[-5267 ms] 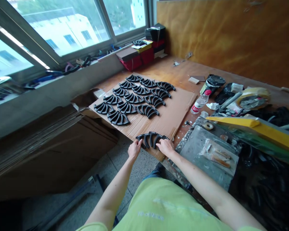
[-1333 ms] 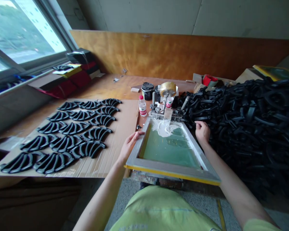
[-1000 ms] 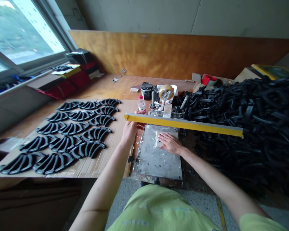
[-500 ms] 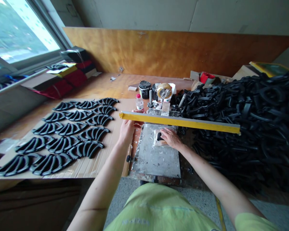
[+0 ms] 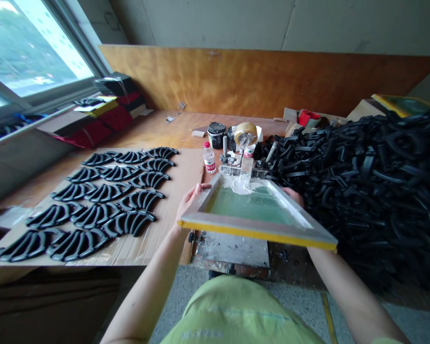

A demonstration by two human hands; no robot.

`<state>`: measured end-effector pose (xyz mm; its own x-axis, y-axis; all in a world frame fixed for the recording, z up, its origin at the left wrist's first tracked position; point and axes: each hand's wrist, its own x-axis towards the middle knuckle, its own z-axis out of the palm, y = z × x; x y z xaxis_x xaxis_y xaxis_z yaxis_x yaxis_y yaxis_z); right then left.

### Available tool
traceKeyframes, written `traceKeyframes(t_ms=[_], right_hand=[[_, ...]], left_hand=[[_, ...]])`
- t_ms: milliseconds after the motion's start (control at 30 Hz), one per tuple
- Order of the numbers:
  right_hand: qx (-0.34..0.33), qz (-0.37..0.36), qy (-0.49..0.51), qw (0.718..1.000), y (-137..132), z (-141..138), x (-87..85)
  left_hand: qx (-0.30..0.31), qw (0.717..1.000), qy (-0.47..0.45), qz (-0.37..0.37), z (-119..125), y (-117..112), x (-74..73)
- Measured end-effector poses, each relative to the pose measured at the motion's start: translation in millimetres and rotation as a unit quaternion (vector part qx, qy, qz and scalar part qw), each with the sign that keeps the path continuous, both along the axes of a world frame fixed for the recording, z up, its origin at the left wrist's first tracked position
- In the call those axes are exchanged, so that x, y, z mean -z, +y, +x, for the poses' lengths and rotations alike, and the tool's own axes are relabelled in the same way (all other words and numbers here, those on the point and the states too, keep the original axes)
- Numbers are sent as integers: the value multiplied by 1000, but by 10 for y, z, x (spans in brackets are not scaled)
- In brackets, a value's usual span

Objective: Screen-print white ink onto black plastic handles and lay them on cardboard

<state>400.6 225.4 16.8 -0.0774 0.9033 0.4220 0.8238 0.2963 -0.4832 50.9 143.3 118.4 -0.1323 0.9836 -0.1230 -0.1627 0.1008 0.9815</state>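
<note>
A screen-printing frame (image 5: 258, 230) with yellow tape along its near edge tilts over the flat grey plate (image 5: 236, 249), near side raised. Its green mesh (image 5: 251, 205) faces up at me. My left hand (image 5: 191, 199) grips the frame's left rail, thumb on top. On the opposite rail my right hand (image 5: 294, 195) is closed, mostly hidden behind the frame. At the far end, a hinge clamp (image 5: 246, 168) holds the frame. Whatever lies on the plate's far part is covered by the frame.
Rows of black curved, ribbed parts (image 5: 103, 205) lie on cardboard (image 5: 172, 200) at left. A large heap of black parts (image 5: 372, 177) rises at right. Behind the frame stand a bottle (image 5: 209, 160), a dark tub (image 5: 216, 135) and a tape roll (image 5: 245, 134).
The frame has swung down from a raised position, so its mesh now shows. My right hand has left the small black part on the plate and taken the frame's right rail.
</note>
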Motion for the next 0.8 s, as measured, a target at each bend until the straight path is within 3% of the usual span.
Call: traceKeyframes(t_ms=[100,200,300,400,467,633,700,800], right_hand=[[16,19,20,999,171,-155,-281],[-82,59,-38,994,346,-624,-438],[-145,34,-127,981,447,-997,-420],[-162,-50,-192,967,455,-1080,-341],[-154,-84,-217,960,435,-1040,-314],[-81,-87,-238,964,294,-1062,-250],[-109,-83,-241,961,149,-1124,-189],[-232,-55,-240,941,-112,-1134,-134]], left_hand=[[30,995,40,-87,-61,-194,268],[51,990,38,-127,-65,-318,663],[48,990,41,-126,-32,-359,1048],[29,989,64,-127,-2,-356,1285],[21,988,74,-133,9,-350,1345],[18,987,83,-134,9,-351,1347],[17,986,91,-138,5,-354,1352],[13,984,99,-145,1,-358,1376]])
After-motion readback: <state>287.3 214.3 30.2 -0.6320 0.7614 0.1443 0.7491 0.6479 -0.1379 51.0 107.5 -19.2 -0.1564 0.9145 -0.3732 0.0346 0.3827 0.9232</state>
